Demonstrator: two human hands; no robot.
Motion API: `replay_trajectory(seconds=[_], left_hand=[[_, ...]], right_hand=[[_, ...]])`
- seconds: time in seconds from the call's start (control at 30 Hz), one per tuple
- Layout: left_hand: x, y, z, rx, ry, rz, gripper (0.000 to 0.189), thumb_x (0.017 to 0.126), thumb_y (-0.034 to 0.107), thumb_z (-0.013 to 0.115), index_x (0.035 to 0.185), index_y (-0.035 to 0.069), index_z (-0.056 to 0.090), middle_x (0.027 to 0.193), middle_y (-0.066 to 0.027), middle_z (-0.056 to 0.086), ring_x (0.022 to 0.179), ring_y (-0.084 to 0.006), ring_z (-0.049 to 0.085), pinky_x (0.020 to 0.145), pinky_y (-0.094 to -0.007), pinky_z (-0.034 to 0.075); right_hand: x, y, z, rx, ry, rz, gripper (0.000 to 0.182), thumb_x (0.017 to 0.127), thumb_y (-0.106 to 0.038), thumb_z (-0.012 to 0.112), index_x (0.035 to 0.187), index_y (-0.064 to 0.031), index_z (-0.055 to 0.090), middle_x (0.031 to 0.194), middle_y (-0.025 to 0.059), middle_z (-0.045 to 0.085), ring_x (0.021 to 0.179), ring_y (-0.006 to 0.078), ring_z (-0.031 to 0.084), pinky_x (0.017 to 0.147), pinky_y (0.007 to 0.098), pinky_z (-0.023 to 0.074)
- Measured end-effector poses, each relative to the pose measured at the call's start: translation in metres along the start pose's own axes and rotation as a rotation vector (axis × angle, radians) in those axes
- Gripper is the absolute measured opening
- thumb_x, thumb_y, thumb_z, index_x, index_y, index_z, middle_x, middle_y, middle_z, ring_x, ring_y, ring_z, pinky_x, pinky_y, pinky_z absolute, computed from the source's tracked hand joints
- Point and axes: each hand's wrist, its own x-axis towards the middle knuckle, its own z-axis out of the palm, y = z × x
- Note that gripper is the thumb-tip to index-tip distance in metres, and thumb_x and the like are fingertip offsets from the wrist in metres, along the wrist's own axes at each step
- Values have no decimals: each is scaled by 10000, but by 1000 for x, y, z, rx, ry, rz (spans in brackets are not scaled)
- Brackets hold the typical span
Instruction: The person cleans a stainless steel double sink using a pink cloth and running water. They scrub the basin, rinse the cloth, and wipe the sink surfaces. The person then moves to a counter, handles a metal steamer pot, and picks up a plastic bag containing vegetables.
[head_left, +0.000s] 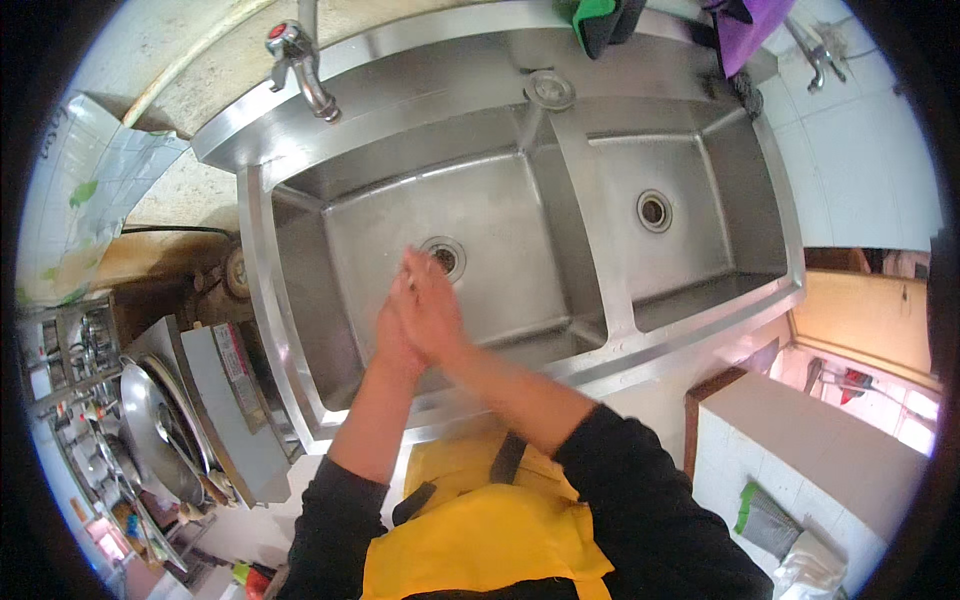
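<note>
My left hand (394, 330) and my right hand (436, 313) meet palm to palm above the larger basin (495, 232) of a stainless steel double sink. Their fingers stretch out flat towards the drain (444, 259), and the fingertips are a little blurred. I see nothing held in either hand; the palms themselves are hidden. A chrome faucet (307, 79) with a red-marked handle reaches over the sink's back ledge at the left. No water stream shows below its spout.
The smaller basin (660, 232) lies to the right. On the back ledge sits a round metal strainer (550, 88). Purple cloth (746, 30) and a green-edged dark cloth (604, 26) hang behind. A metal wok (154, 427) stands at the left; a tiled ledge (817, 442) is at the right.
</note>
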Motion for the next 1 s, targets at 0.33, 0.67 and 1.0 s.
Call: replay_trajectory(seconds=[0.33,0.67,1.0], left_hand=[[-2,1,21,-579,-14,-226,470,991,331,422,1405,109,397,1331,-50,512,1154,-200,508,1001,-343,396],[9,1,12,-643,-119,-234,498,987,357,393,1400,79,388,1406,-68,447,1279,-233,432,1086,-406,322],[22,-36,-13,-516,-82,-43,408,1011,295,369,1345,71,438,1317,-80,524,1219,-204,483,1070,-355,354]], right_hand=[[-4,17,3,-17,45,-62,412,929,-183,463,1268,51,487,1338,261,454,1309,386,379,1110,432,268],[1,13,2,62,24,-33,472,946,-241,427,1296,75,452,1389,299,392,1346,402,318,1132,452,221],[5,21,3,51,-46,11,490,928,-251,440,1316,48,445,1401,304,369,1346,430,301,1129,461,230]])
